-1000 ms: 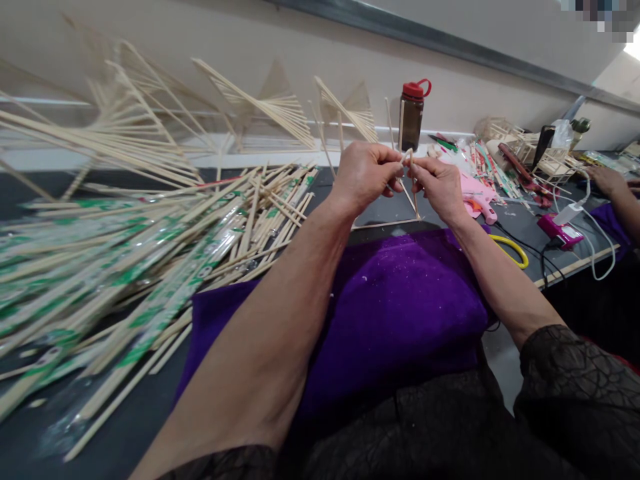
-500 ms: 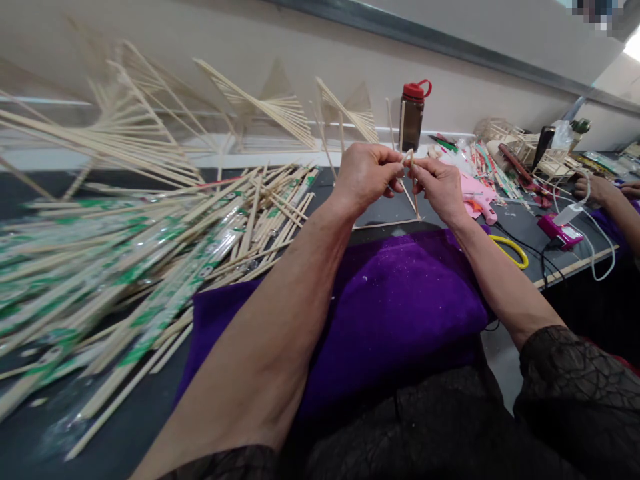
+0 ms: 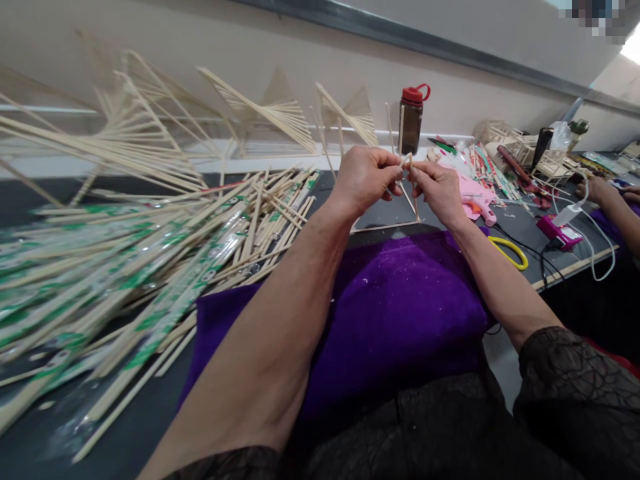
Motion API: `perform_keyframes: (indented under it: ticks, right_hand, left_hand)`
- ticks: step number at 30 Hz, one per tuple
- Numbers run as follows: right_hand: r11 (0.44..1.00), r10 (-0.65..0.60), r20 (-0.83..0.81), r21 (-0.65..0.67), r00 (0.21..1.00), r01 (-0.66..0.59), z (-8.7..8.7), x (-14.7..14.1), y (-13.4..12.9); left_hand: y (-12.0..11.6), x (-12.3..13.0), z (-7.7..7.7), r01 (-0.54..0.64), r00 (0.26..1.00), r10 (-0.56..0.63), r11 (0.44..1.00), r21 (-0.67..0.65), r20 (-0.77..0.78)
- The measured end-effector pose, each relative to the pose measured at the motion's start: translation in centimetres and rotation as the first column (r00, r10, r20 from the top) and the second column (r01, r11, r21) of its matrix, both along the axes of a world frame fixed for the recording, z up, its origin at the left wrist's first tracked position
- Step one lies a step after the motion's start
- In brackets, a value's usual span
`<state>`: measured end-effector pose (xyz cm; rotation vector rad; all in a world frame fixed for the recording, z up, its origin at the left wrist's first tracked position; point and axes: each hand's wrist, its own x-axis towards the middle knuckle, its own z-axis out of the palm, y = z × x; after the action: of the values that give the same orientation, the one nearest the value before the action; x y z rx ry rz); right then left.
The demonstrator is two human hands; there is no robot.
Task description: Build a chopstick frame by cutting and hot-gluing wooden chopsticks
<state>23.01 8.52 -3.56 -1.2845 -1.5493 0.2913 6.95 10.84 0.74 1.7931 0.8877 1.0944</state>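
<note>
My left hand [image 3: 367, 175] pinches a thin wooden stick [image 3: 406, 160] at a raised joint, thumb against fingertips. Close beside it, my right hand [image 3: 440, 190] grips an upright wooden stick [image 3: 415, 192] near its top end. Both sticks meet between my fingertips, where the exact contact is partly hidden. Below my hands, a wooden stick [image 3: 387, 227] lies along the tabletop and joins the upright one at a corner. A purple cloth [image 3: 400, 300] with small pale flecks is spread under my forearms at the table's near edge.
Loose and wrapped chopsticks [image 3: 150, 267] cover the left side. Twisted stick models [image 3: 265, 110] stand along the wall. A brown bottle [image 3: 411, 127] with red cap is behind my hands. Rightward are a pink glue gun [image 3: 475, 199], a yellow handle [image 3: 510, 253], cords and another person's hand [image 3: 595, 191].
The camera view has shifted very slightly. Both my hands stay at the same stick joint with the same pinch.
</note>
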Motion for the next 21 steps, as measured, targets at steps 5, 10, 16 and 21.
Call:
perform_keyframes:
  ticks: [5, 10, 16, 21]
  right_hand:
    - [1.000, 0.002, -0.037, -0.005, 0.999, -0.002, 0.1, -0.3, -0.1]
    - [1.000, -0.014, -0.051, -0.007, 0.999, 0.014, 0.3, -0.7, -0.6]
    - [0.998, -0.054, -0.019, 0.033, 0.998, 0.054, 0.2, -0.8, -0.8]
    - [0.995, -0.090, -0.068, 0.032, 0.994, 0.093, 0.2, -0.8, -0.8]
  left_hand:
    - [0.1, -0.1, 0.2, 0.009, 0.999, -0.009, 1.000, -0.004, -0.041]
    - [0.4, -0.2, 0.0, 0.008, 0.997, -0.008, 1.000, -0.004, -0.071]
    - [0.1, -0.3, 0.8, -0.089, 0.994, 0.089, 0.996, 0.005, -0.065]
    - [-0.7, -1.0, 2.4, -0.155, 0.988, 0.156, 0.987, 0.043, -0.006]
